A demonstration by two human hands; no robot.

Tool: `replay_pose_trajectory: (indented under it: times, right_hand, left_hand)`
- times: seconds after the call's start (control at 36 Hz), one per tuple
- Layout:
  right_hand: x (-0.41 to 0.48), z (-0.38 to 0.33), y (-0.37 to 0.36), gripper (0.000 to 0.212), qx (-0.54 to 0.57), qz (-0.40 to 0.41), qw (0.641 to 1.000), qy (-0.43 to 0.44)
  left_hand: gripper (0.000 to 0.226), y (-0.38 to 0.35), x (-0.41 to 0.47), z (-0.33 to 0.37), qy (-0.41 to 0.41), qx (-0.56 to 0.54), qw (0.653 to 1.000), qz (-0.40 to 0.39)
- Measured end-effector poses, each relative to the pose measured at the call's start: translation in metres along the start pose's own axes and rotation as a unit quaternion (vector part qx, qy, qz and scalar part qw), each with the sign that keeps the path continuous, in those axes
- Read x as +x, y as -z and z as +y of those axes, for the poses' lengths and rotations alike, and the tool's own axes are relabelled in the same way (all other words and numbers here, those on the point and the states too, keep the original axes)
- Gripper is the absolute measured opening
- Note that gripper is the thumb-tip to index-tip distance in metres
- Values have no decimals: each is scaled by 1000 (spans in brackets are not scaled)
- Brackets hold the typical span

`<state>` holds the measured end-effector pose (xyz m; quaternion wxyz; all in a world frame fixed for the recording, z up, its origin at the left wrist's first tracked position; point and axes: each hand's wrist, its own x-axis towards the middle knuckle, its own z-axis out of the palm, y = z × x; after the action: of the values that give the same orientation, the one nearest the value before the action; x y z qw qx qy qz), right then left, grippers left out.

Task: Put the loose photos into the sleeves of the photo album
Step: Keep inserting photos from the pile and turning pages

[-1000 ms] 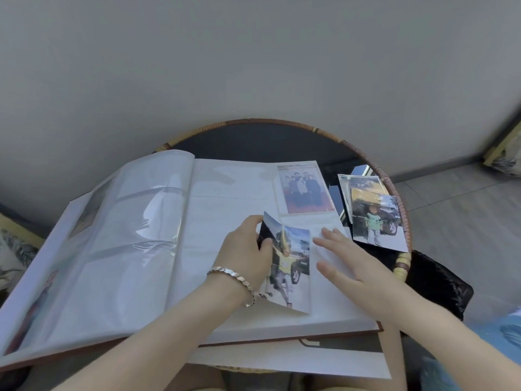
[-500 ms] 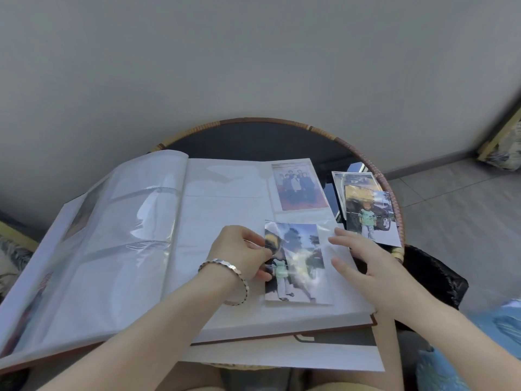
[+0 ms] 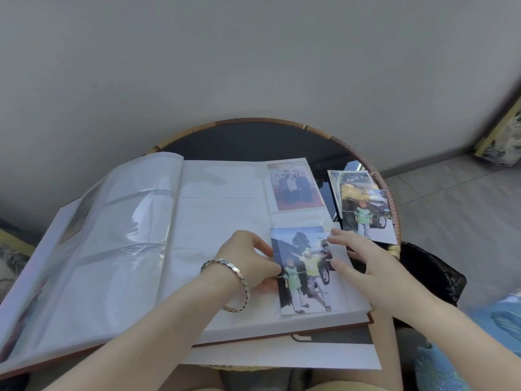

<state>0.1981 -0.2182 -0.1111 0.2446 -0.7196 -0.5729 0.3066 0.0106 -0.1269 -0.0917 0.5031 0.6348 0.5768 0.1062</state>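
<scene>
Right now a big photo album (image 3: 220,221) lies open on a round table (image 3: 253,121). One photo (image 3: 304,272) of two kids by a car lies on the lower part of the right page. The left hand (image 3: 248,258), with a bracelet (image 3: 236,280) on its wrist, pinches the photo's left edge with curled fingers. The right hand (image 3: 363,263) holds nothing; its straight fingers touch the shiny clear sleeve (image 3: 339,252) at the photo's right side. The hands are apart. I cannot tell how far in the photo is. Above it is a group photo (image 3: 293,186). More loose photos (image 3: 363,213) lie piled just beside the album.
</scene>
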Motion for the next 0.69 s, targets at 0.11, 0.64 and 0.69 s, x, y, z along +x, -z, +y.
replay_pose_trajectory:
  times: [0.11, 0.64, 0.69]
  right_hand:
    - [0, 1, -1, 40, 10, 2, 1000, -1]
    - [-2, -3, 1, 42, 5, 7, 1000, -7]
    - [-2, -3, 0, 42, 4, 7, 1000, -7]
  left_hand:
    - [21, -1, -3, 3, 23, -48, 998, -17]
    - [29, -24, -2, 8, -19, -81, 996, 43]
    - [36, -28, 1, 9, -26, -95, 993, 64]
